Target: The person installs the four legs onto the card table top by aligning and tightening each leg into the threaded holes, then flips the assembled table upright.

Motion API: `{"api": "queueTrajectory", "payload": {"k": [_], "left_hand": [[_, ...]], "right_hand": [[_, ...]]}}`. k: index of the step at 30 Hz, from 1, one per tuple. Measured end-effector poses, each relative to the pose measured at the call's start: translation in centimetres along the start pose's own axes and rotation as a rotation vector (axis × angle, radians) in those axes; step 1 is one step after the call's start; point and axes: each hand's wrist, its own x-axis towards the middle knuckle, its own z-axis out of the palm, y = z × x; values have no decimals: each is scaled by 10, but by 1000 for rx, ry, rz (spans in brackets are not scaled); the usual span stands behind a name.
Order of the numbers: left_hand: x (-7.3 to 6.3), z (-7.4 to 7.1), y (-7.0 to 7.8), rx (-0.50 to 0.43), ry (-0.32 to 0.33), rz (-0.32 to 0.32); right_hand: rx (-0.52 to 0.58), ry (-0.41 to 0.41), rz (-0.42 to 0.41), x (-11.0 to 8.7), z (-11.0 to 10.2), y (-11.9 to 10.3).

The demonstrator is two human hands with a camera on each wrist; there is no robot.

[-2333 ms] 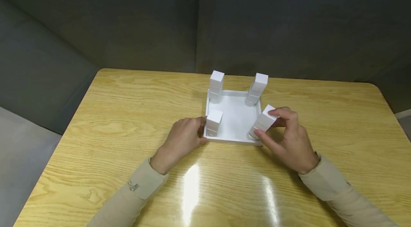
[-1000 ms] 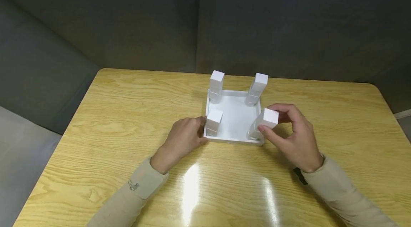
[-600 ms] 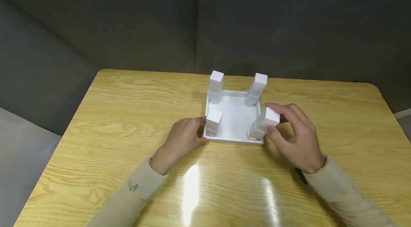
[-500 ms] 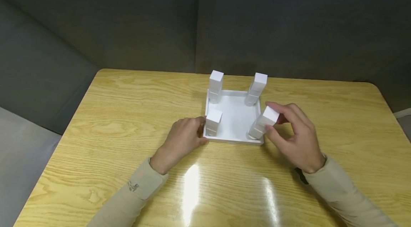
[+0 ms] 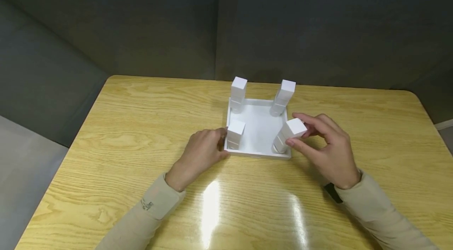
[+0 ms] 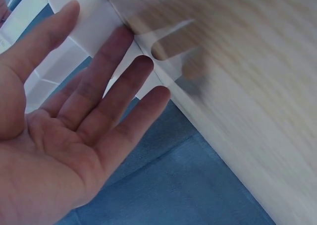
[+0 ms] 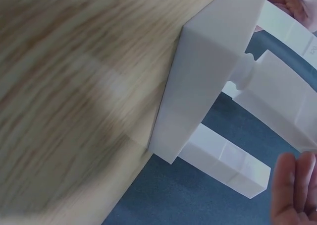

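A small white table lies upside down, its shallow-rimmed top (image 5: pixel 261 130) flat on the wooden surface and its square legs standing up at the corners. My left hand (image 5: pixel 199 153) holds the near left corner, thumb at the front and fingers along the left side; the left wrist view shows those fingers (image 6: pixel 116 106) fairly straight. Thumb and index finger of my right hand (image 5: pixel 329 149) pinch the upper end of the near right leg (image 5: pixel 294 127). That leg leans right. A rounded neck (image 7: pixel 242 72) shows between leg and top in the right wrist view.
The far left leg (image 5: pixel 238 92), far right leg (image 5: pixel 284 94) and near left leg (image 5: pixel 235 134) stand in their corners. A wooden desk (image 5: pixel 141 124) carries everything, with a dark grey partition (image 5: pixel 159 26) behind it.
My right hand has shifted its grip around the near right leg several times, and the leg has turned and wobbled in tilt. My left hand and the table top stay nearly still.
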Motion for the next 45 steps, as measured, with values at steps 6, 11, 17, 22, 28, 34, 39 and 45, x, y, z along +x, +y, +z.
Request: {"api": "queueTrajectory", "payload": {"k": [6,11,17,22,28,34,39,45], "left_hand": [[1,0,0,-1,2,-3],[1,-1,0,9,4,3],[1,0,0,15,0,4],[1,0,-1,17,6,16],[1,-1,0,18,9,17],[0,0,0,19,8,23],[0,1,0,17,12,32],[0,1,0,13,14,23]], "right_hand": [[57,2,-5,0,0,-2],[73,35,-13,1,2,-4],[33,48,8,2,2,-3],[26,57,40,2,3,-2],[2,33,30,3,4,-2],[15,-2,11,3,2,2],[49,-23,24,4,-1,2],[48,-46,34,5,-5,0]]}}
